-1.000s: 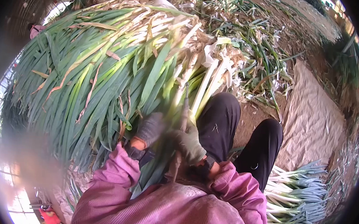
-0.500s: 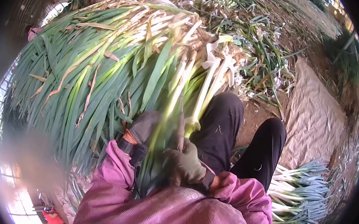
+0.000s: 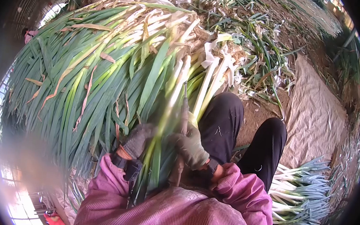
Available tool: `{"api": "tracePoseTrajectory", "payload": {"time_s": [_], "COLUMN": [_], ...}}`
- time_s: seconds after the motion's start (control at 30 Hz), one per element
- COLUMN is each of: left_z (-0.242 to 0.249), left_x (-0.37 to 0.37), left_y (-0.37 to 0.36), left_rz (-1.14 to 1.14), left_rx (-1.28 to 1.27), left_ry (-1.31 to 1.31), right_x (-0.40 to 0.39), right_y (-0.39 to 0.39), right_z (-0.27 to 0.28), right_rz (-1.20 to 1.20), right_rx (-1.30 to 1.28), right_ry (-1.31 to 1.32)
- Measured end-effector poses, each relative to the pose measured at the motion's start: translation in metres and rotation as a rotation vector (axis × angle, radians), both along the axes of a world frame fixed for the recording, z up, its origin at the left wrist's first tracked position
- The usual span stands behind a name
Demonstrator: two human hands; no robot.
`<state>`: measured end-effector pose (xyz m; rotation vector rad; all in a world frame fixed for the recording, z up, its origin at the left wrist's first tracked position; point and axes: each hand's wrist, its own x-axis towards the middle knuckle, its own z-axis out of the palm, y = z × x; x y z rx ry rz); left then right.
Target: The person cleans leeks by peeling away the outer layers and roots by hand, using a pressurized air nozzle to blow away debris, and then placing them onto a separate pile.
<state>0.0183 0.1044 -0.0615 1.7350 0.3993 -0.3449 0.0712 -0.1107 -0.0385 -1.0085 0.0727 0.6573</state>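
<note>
The pale stalks [image 3: 174, 96] being handled lie at the centre of the frame, slanting down from their blunt white ends to long green leaves [image 3: 154, 163] between the two hands. The gloved left hand [image 3: 139, 139] is against the left edge of these leaves, but blur hides its fingertips, so I cannot tell whether its grip is closed around them. The gloved right hand [image 3: 191, 146] is at a slim rod-like tool [image 3: 184, 113] that points toward the upper centre of the frame; its fingers look curled, though how far they wrap the tool or a stalk cannot be told.

Each stalk is probably light, with most of its length trailing as leaf. The white shank looks firm and fairly stiff, likely smooth and a little slippery where bare; it may bruise or snap if bent hard. The leaves look limp and would fold or tear under a pull. The best hold is likely low on the shank, just where white turns green, with light, even pressure.

A large heap [image 3: 90, 76] of leafy stalks fills the left and upper left, loose peelings [image 3: 265, 55] lie at upper right, and cleaner stalks [image 3: 296, 198] are laid in rows at lower right, below a crumpled sheet [image 3: 315, 119].
</note>
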Motion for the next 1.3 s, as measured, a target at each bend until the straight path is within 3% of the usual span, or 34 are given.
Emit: {"api": "tracePoseTrajectory", "payload": {"time_s": [0.13,0.2,0.27,0.37,0.47,0.53,0.67,0.77,0.87,0.97,1.07,1.13,1.27,1.3], "left_z": [-0.007,-0.017,-0.024,0.025,0.013,0.016,0.001,0.008,0.005,0.006,0.008,0.01,0.0,0.002], "left_x": [-0.026,-0.024,-0.027,-0.012,-0.019,-0.022,-0.035,-0.036,-0.035,-0.028,-0.022,-0.023,-0.031,-0.031], "left_y": [-0.017,-0.004,-0.003,-0.033,-0.029,-0.023,-0.011,-0.011,-0.007,-0.003,-0.009,-0.012,-0.011,-0.014], "left_rz": [0.379,0.17,0.131,0.138,0.324,0.128,0.04,0.152,0.219,0.176,0.168,0.181,0.24,0.253], "left_rx": [-0.025,0.223,0.28,0.299,-0.004,-0.001,0.085,-0.299,-0.407,-0.589,-0.601,-0.439,-0.073,-0.096], "left_ry": [-0.195,-0.182,-0.198,-0.111,-0.133,-0.185,-0.098,0.055,0.068,0.143,0.136,0.115,-0.016,-0.011], "right_x": [0.001,-0.004,-0.018,-0.034,-0.023,-0.007,0.034,0.042,0.023,0.017,0.022,0.03,0.038,0.039], "right_y": [0.004,0.004,-0.005,-0.008,-0.006,0.0,0.011,0.012,0.021,0.006,0.009,0.004,0.001,-0.003], "right_z": [-0.004,-0.003,0.002,-0.013,-0.007,-0.005,-0.015,-0.013,-0.023,-0.006,-0.019,-0.002,-0.007,0.001], "right_rz": [-0.086,-0.032,0.097,0.13,0.124,0.081,0.058,0.018,-0.092,0.005,-0.074,-0.042,0.052,0.053], "right_rx": [0.018,-0.012,-0.061,-0.164,-0.149,-0.087,-0.025,-0.043,-0.038,-0.143,-0.089,-0.115,-0.146,-0.139], "right_ry": [-0.036,-0.005,0.071,-0.074,-0.05,-0.027,-0.017,-0.044,-0.209,-0.186,-0.2,-0.046,-0.094,-0.089]}}
